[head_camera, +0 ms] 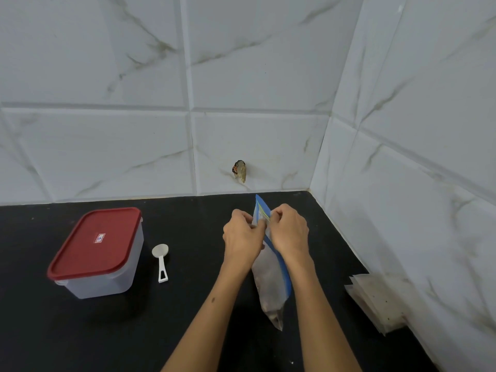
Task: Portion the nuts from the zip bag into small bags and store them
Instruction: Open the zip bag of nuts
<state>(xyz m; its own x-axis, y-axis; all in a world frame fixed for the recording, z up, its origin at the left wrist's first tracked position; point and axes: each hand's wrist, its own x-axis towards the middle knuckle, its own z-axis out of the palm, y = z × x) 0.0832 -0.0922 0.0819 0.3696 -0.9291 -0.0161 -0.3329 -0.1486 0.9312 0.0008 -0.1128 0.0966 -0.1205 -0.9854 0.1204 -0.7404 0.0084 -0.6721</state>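
A clear zip bag [269,277] with a blue edge stands upright on the black counter [188,318], with brown nuts showing in its lower part. My left hand [241,234] pinches one side of the bag's top. On the other side of the top, my right hand [290,229] pinches it too. A stack of small clear bags [375,302] lies at the right, against the wall. Left of the hands, a white plastic scoop [161,260] lies flat.
A clear plastic box with a red lid [99,251] stands at the left, lid on. Tiled walls [268,143] meet in a corner behind and to the right. A small brown mark or fitting [239,171] sits on the back wall.
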